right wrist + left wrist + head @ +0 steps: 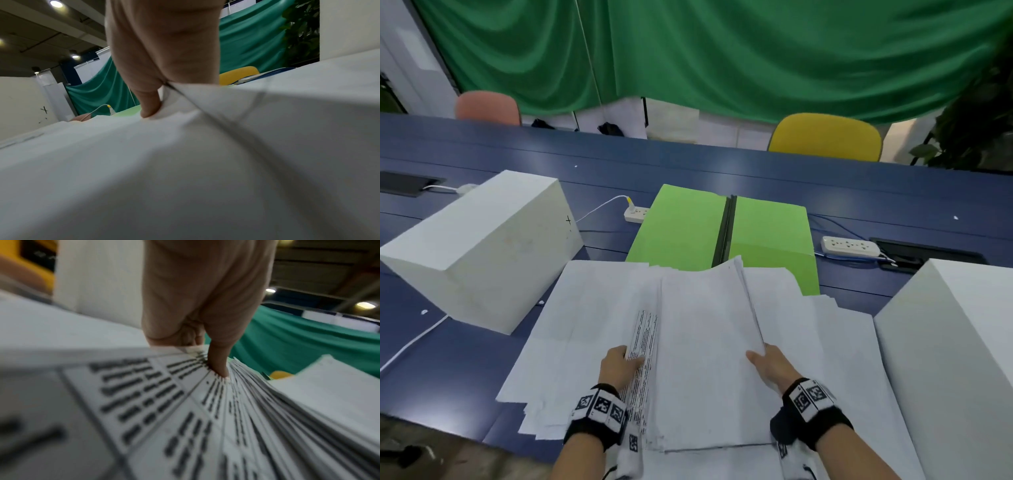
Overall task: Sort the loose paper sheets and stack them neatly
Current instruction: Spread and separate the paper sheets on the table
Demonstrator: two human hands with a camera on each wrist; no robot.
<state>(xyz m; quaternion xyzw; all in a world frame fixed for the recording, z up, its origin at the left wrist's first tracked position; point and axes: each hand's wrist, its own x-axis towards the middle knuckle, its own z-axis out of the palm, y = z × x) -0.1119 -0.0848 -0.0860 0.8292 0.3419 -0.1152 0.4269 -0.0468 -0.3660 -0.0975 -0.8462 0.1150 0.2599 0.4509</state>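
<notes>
You are in the middle of the job: you have a thick pile of paper (709, 359) between your two hands, and it looks like you are squaring it up into a neat stack. Your left hand (619, 368) grips the left edge of the pile, with the thumb pressed down on the printed sheets and the other fingers tucked under, out of sight. Your right hand (770, 365) pinches the right edge, thumb on top and fingers hidden below. The pile sits near the front of the blue table (859, 178), on top of more loose sheets (571, 308) that fan out to both sides. I think your next move should be to tap or slide the edges until they line up, and to hold on gently so the thin sheets do not slip or bend. After that, the loose sheets still need picking up. The paper is white, thin and floppy, and the left edge shows rows of black print. The top sheet looks blank and smooth. Behind the pile lies an open green folder (681, 226), flat with a dark strip down its middle. Two big white blocks (482, 246) stand at the sides, with flat faces and sharp corners.
</notes>
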